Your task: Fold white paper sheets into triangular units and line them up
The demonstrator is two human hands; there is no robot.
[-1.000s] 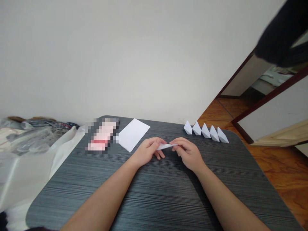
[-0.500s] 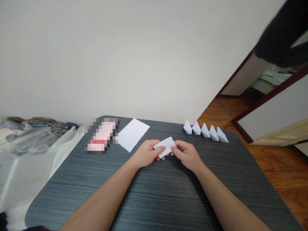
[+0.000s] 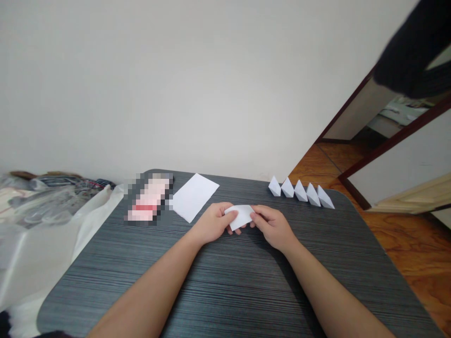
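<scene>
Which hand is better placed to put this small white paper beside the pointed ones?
Probably the right hand: it pinches the small white paper at its right end and is nearer the row of pointed paper shapes. The left hand holds the other side, farther from that row.

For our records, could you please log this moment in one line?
left hand: holds small white paper | right hand: holds same paper | table: white sheet, five folded paper shapes

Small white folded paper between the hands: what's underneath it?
Fingertips of the left hand show beneath the small white folded paper. Its underside is hidden, plus the part of the dark streaked tabletop it covers.
</scene>
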